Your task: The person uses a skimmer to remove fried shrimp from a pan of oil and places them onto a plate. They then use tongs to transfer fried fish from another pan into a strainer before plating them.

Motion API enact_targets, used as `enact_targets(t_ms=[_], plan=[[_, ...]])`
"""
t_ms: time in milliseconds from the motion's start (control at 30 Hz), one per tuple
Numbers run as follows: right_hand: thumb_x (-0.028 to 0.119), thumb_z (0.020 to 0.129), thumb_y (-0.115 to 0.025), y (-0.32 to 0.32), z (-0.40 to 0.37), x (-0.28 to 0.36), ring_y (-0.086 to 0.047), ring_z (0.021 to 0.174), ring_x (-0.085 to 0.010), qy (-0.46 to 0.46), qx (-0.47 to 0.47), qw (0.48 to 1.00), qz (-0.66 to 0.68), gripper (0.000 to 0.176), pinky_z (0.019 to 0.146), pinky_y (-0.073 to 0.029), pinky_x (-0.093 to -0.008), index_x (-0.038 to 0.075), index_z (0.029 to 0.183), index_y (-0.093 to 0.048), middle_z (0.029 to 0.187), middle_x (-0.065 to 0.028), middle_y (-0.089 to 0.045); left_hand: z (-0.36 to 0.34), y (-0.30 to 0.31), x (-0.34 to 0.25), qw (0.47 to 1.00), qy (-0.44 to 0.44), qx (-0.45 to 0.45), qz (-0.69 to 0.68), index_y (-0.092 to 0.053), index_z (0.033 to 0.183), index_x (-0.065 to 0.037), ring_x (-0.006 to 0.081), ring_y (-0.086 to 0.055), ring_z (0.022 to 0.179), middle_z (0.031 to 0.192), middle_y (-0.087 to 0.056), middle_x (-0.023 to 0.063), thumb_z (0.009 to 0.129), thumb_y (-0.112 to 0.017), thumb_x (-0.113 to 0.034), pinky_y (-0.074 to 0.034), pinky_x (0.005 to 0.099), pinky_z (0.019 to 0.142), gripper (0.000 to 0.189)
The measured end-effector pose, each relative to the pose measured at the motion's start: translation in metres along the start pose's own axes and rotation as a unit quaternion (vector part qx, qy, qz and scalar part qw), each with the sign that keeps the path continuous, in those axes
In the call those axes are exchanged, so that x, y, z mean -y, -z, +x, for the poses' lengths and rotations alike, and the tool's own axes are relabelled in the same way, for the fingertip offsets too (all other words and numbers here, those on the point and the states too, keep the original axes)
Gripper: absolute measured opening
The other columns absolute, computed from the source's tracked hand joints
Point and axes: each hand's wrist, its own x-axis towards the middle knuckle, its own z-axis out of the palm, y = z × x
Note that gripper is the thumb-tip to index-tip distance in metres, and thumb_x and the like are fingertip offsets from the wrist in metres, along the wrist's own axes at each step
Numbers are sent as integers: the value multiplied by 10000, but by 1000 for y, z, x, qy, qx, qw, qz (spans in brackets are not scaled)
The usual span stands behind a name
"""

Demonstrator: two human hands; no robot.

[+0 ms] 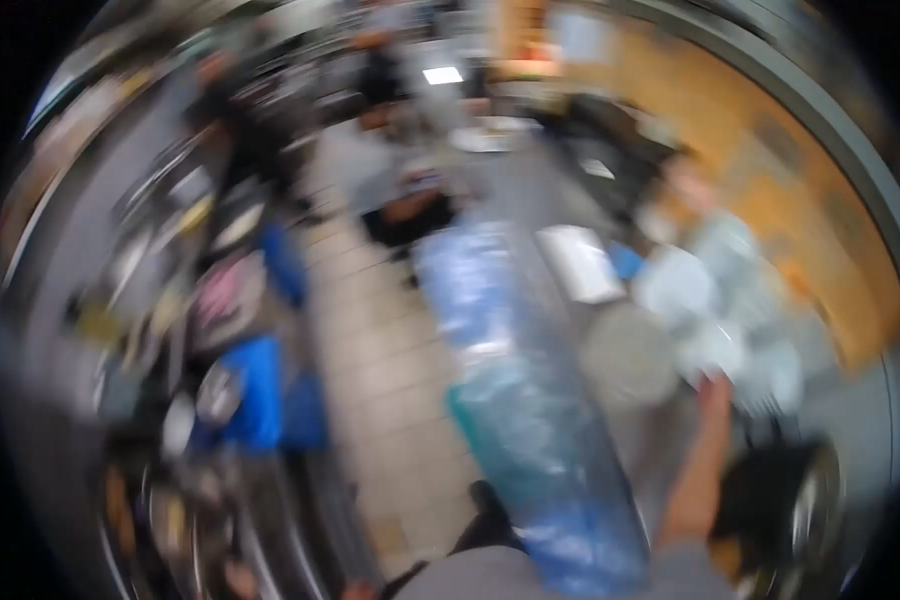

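Motion blur smears the whole head view. My right hand (712, 390) reaches out along the right side to the edge of a white plate or bowl (715, 350) among several white dishes. Its fingers are too blurred to show a grip. Beside it on the metal counter lies a round greyish plate or lid (630, 355). A skin-toned patch at the bottom edge, seemingly my left hand (358, 590), is mostly cut off, and its fingers cannot be made out.
Blue and teal plastic-wrapped bundles (515, 400) line the counter's left side. A white box or packet (580, 263) lies farther back. Across the tiled aisle (385, 400) are a blue container (253, 395) and cluttered worktops. A person in grey (365, 165) is farther along.
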Motion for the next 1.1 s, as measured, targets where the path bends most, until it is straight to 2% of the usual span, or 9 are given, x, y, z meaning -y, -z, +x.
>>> enact_targets(t_ms=[67,200,267,367,433,567,633,733,1100], plan=[[205,954,-575,-4,-25,0,-662,908,-254,-72,43,987,-139,274,782,-561,-355,-4,1129,-606,1037,-153,-669,31,31,-73,926,301,78,-213,-668,1164,-36,367,-652,1000,1108,-684,200,941,-591,-341,-525,455,867,385],[158,882,-636,-311,-256,54,-560,595,-128,-278,130,668,-678,374,602,-458,-308,99,1250,-652,726,-17,-602,75,166,-154,866,324,-16,-380,-551,1365,-61,311,-607,1174,1252,-641,188,973,-578,-388,-486,385,989,511],[248,883,-630,-273,-292,-52,-636,728,-199,-160,414,799,-406,366,703,-518,-343,38,1180,-667,833,-84,-677,72,214,-178,784,320,-74,-527,-510,1404,-61,280,-582,1212,1309,-610,173,995,-560,-401,-479,378,1000,534],[68,816,-518,-343,-451,-109,-634,556,-169,-300,620,592,-419,332,427,-516,-311,2,1127,-611,790,-74,-671,38,243,-189,773,276,-168,-546,-412,1478,-82,259,-549,1248,1364,-564,183,997,-581,-376,-471,379,1015,589],[73,836,-529,-383,-591,-106,-624,548,-160,-391,606,558,-410,283,411,-495,-295,8,1091,-634,789,-69,-679,-1,246,-189,717,293,-301,-557,-287,1526,-41,248,-526,1275,1365,-548,221,922,-690,-395,-461,385,1027,808],[89,901,-510,-424,-782,-96,-630,551,-152,-242,831,371,-336,277,479,-525,-313,-6,1144,-604,817,-87,-679,-105,266,-179,703,368,-499,-348,-279,1490,28,269,-549,1252,1372,-526,249,807,-796,-437,-471,389,1008,975],[113,891,-480,-422,-852,-87,-648,555,-170,-248,854,340,-306,260,512,-517,-329,-22,1054,-631,734,-93,-669,-162,281,-182,600,589,-442,-311,-385,1387,71,324,-628,1131,1265,-604,230,721,-846,-461,-502,405,947,969],[96,889,-467,-418,-923,-81,-650,567,-165,-223,887,301,-269,279,518,-519,-329,-27,1099,-602,755,-95,-670,-229,274,-179,511,642,-477,-314,-562,1159,27,380,-678,964,1038,-692,198,728,-834,-448,-533,421,861,696],[93,873,-452,-496,-1043,-71,-620,509,-168,-215,921,211,-245,331,489,-519,-336,-69,1148,-542,749,-130,-644,-328,264,-123,388,612,-681,-107,-647,973,9,284,-646,718,825,-683,164,1024,-505,-293,-498,399,645,337]])
